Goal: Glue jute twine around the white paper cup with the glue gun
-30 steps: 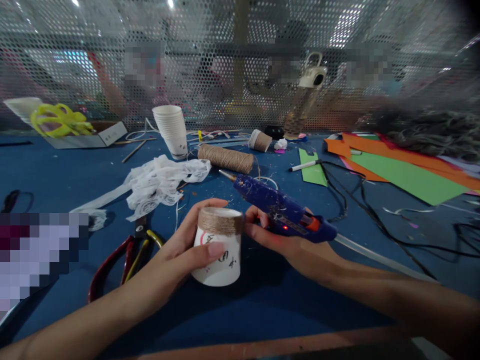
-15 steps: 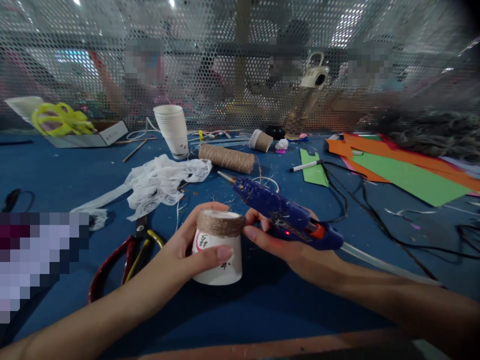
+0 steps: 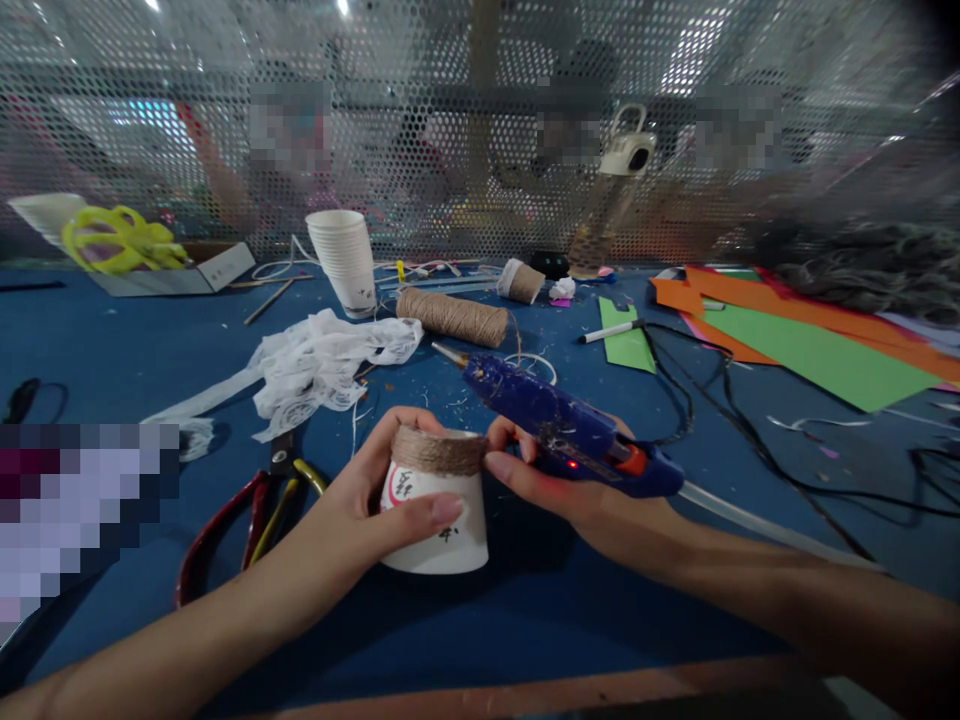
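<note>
- Your left hand (image 3: 375, 500) wraps its fingers around the upside-down paper cup (image 3: 436, 510) near the front edge of the bench (image 3: 112, 350). In the last second you tipped the cup a bit and turned it; its print has moved.
- Your right hand (image 3: 570, 480) grips the blue glue gun (image 3: 559, 425), and one fingertip presses the twine band (image 3: 439, 450) on the cup. The gun has shifted a little.
- The twine looks stuck down on this side, I think.
- Pliers (image 3: 255, 510) lie just left of the cup. White lace (image 3: 322, 365) and a twine spool (image 3: 452, 317) sit behind it. Black cords (image 3: 720, 400) trail on the right.
</note>
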`<state>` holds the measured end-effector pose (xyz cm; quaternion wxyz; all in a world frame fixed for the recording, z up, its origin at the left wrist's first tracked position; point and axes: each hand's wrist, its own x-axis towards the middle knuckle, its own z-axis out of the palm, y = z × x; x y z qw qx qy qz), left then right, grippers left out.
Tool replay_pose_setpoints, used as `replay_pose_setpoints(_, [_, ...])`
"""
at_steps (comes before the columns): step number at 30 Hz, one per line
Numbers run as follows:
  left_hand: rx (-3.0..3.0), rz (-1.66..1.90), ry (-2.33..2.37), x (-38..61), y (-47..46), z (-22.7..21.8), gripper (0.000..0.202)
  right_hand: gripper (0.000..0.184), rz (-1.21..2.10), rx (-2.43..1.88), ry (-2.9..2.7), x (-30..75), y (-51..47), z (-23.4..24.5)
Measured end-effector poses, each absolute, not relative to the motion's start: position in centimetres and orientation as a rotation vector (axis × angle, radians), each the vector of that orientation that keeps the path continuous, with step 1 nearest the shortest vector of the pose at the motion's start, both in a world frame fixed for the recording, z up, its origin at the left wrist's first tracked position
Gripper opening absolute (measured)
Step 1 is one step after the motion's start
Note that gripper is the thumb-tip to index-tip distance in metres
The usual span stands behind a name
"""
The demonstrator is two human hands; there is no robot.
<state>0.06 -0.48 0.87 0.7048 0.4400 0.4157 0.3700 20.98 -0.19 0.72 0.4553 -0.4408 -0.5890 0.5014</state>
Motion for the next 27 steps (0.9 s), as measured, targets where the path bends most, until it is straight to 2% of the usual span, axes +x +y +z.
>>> replay_pose_setpoints(19, [0.981, 0.836, 0.931, 0.15, -0.62, 0.84, 0.048, 0.03, 1.203, -1.157, -1.491, 21.09, -0.22, 0.64])
replay_pose_setpoints(27, [0.983, 0.834, 0.94, 0.23, -0.59, 0.93, 0.049, 0.029, 1.303, -1.064, -1.381, 20.88, -0.23, 0.44])
